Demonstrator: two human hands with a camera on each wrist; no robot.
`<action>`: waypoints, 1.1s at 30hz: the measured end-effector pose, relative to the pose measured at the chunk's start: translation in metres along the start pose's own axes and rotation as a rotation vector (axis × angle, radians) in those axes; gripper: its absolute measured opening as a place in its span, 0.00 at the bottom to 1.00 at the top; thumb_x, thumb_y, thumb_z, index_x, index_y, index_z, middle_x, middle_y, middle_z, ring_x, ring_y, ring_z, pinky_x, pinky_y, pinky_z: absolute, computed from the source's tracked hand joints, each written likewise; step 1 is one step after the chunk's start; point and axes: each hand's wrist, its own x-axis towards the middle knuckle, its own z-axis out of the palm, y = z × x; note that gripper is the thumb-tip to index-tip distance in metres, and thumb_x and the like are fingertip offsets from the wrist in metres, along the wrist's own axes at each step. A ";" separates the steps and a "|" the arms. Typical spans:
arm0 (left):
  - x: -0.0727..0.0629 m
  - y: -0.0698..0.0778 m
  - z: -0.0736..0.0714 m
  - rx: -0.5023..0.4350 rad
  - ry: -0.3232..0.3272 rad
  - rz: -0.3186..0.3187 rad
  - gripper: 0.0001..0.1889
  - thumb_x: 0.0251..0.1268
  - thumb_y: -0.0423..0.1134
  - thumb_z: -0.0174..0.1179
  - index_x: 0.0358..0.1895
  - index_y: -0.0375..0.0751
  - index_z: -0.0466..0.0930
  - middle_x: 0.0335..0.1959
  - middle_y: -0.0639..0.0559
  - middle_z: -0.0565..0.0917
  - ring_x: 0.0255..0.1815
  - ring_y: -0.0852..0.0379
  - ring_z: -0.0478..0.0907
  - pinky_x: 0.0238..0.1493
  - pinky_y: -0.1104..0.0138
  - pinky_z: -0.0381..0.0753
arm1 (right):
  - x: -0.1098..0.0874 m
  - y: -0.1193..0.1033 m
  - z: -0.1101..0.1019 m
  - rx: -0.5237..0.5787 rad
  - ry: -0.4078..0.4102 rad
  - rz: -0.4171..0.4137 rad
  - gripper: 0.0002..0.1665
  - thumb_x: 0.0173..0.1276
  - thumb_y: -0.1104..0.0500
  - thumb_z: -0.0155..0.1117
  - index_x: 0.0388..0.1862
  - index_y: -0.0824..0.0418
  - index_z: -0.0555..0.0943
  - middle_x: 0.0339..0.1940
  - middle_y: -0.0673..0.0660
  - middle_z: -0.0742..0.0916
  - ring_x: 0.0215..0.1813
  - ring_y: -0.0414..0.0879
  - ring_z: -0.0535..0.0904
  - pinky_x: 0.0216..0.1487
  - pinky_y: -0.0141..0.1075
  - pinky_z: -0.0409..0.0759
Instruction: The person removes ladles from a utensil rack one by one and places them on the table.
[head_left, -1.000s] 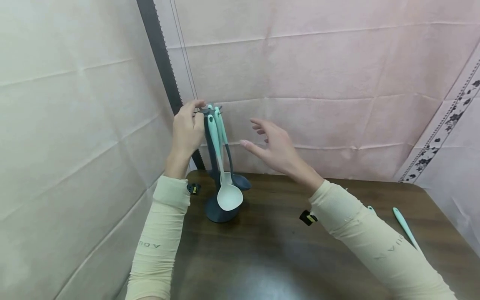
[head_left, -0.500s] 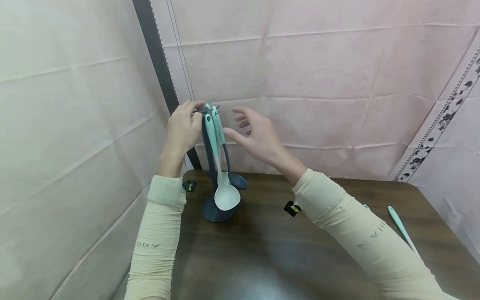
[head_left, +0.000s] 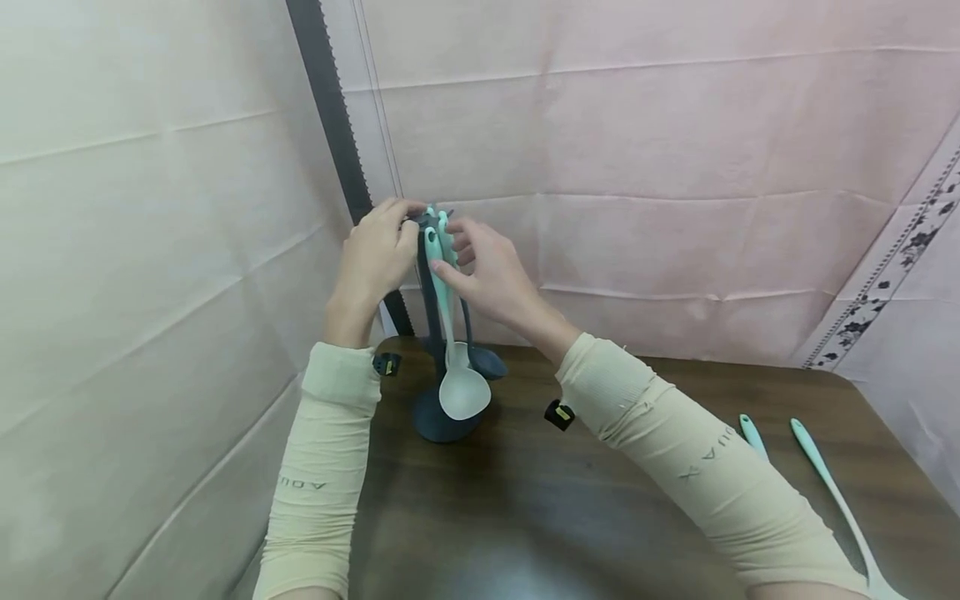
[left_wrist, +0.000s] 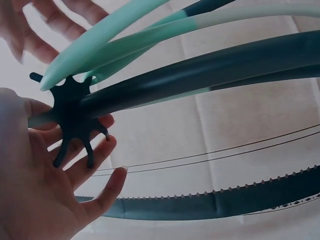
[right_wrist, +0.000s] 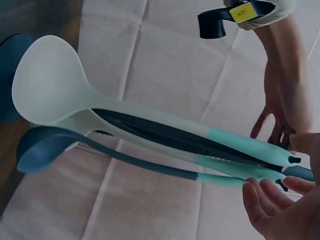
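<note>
A dark blue utensil stand stands upright at the back left of the table. From its star-shaped hook top hang a white ladle with a mint handle, another white utensil partly hidden behind it, and a dark blue ladle. My left hand holds the stand by this top, fingers bent over it. My right hand is right at the upper ends of the mint handles from the right, thumb overlapping the front one and fingers loosely bent.
Two mint-handled utensils lie at the table's right: one long handle running to a white shaft, and a shorter-looking handle partly covered by my right sleeve. Pale cloth hangs behind the table and along the left.
My right hand has moved left from beside the stand up to the hanging handles. My left hand has stayed at the stand's top. More of the utensils on the right now shows.
</note>
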 end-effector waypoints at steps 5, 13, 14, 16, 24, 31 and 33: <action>-0.002 0.005 0.004 0.003 0.014 0.014 0.27 0.83 0.46 0.37 0.73 0.44 0.76 0.69 0.46 0.78 0.59 0.46 0.77 0.61 0.48 0.79 | -0.001 0.002 0.007 0.024 0.021 0.002 0.24 0.76 0.52 0.69 0.66 0.60 0.76 0.49 0.56 0.87 0.45 0.47 0.87 0.43 0.39 0.86; -0.003 0.002 0.009 -0.005 0.048 0.034 0.26 0.80 0.44 0.38 0.73 0.43 0.74 0.69 0.46 0.79 0.67 0.46 0.78 0.64 0.48 0.79 | -0.006 0.000 0.025 0.021 0.012 0.017 0.27 0.76 0.54 0.68 0.66 0.62 0.69 0.43 0.55 0.86 0.40 0.44 0.86 0.39 0.36 0.86; -0.002 0.003 0.009 -0.005 0.048 0.037 0.26 0.81 0.44 0.38 0.73 0.43 0.73 0.69 0.45 0.79 0.67 0.46 0.78 0.64 0.48 0.79 | -0.005 -0.001 0.027 0.018 0.020 0.019 0.28 0.76 0.54 0.68 0.66 0.62 0.68 0.43 0.56 0.86 0.39 0.44 0.85 0.38 0.35 0.86; -0.001 0.003 0.008 -0.003 0.050 0.044 0.26 0.81 0.45 0.38 0.73 0.42 0.74 0.69 0.45 0.79 0.67 0.45 0.77 0.64 0.48 0.79 | -0.004 0.000 0.029 0.010 0.041 0.018 0.27 0.76 0.54 0.67 0.66 0.62 0.68 0.43 0.56 0.86 0.38 0.44 0.85 0.38 0.36 0.85; 0.001 0.003 0.001 -0.001 0.035 0.060 0.29 0.85 0.55 0.37 0.73 0.41 0.73 0.69 0.42 0.79 0.69 0.44 0.76 0.67 0.45 0.77 | -0.001 0.000 0.032 -0.016 0.075 0.018 0.26 0.76 0.58 0.68 0.66 0.59 0.69 0.41 0.56 0.88 0.37 0.45 0.86 0.37 0.38 0.86; 0.001 -0.001 0.002 -0.006 0.015 0.054 0.30 0.85 0.59 0.37 0.74 0.43 0.72 0.69 0.43 0.78 0.69 0.44 0.76 0.68 0.45 0.76 | -0.002 0.000 0.033 0.004 0.059 0.032 0.25 0.76 0.61 0.67 0.67 0.58 0.70 0.39 0.55 0.88 0.35 0.45 0.86 0.36 0.38 0.86; 0.000 -0.003 0.004 -0.011 0.007 0.049 0.31 0.85 0.59 0.36 0.74 0.43 0.72 0.69 0.43 0.78 0.69 0.44 0.76 0.68 0.45 0.76 | -0.004 0.000 0.033 0.014 0.048 0.047 0.25 0.76 0.60 0.67 0.67 0.58 0.70 0.39 0.55 0.88 0.35 0.45 0.86 0.36 0.37 0.86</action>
